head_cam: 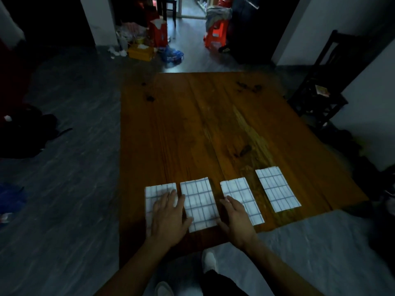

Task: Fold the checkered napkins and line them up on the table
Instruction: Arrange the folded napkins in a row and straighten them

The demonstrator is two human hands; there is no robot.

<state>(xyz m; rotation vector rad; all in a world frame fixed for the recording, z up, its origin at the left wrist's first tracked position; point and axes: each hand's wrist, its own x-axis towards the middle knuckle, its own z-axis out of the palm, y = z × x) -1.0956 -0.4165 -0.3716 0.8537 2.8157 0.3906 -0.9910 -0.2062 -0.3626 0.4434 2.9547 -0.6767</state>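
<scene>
Both arms bare, reaching forward from bottom of frame over the near edge of the table. Left hand (168,216) palm down, fingers spread and flat, pressing on the surface near the table's near-left corner; thumb out to the right. Right hand (236,218) also palm down, fingers extended and close together, angled slightly leftward, thumb tucked on the left side. Neither hand grips anything; both lie flat. Hands near each other, not touching, a gap between them. Wrists straight, forearms converging toward the body. Legs and light shoes visible below.
</scene>
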